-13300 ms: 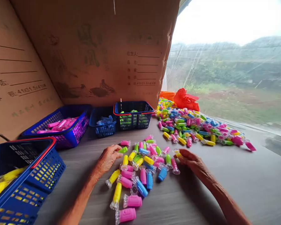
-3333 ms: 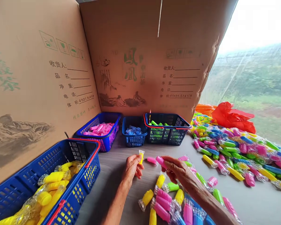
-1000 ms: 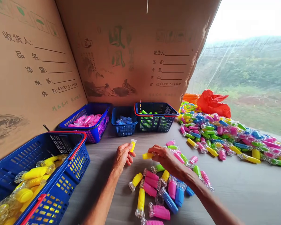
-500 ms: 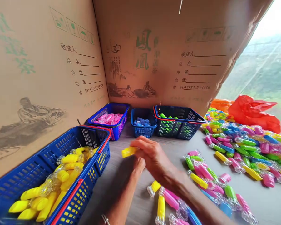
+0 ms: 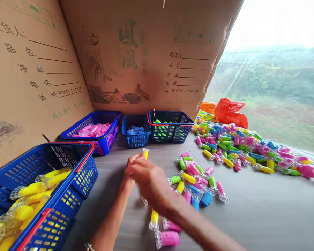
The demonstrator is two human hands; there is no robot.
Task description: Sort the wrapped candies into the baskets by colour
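Note:
My right hand (image 5: 149, 177) crosses in front of my left hand (image 5: 133, 162) above the table, its fingers curled; whatever they hold is hidden. A small yellow plastic piece with a clear end (image 5: 146, 153) pokes up at the fingertips of my left hand, which looks closed on it. Below the hands lie a yellow piece (image 5: 154, 219) and a pink piece (image 5: 170, 238). A loose cluster of mixed pieces (image 5: 196, 179) in pink, green, yellow and blue spreads right of my right hand.
A blue basket (image 5: 86, 181) of yellow pieces stands at left. Behind are a basket (image 5: 104, 144) with pink, a smaller one (image 5: 137, 141) with blue and another (image 5: 172, 134) with green. A big mixed heap (image 5: 230, 139) and red bag (image 5: 231, 113) lie right; cardboard (image 5: 151, 80) walls the back.
The view has swung to the right. The yellow piece that stuck out leftward from my right hand no longer shows there; a yellow piece now points up by my left fingertips.

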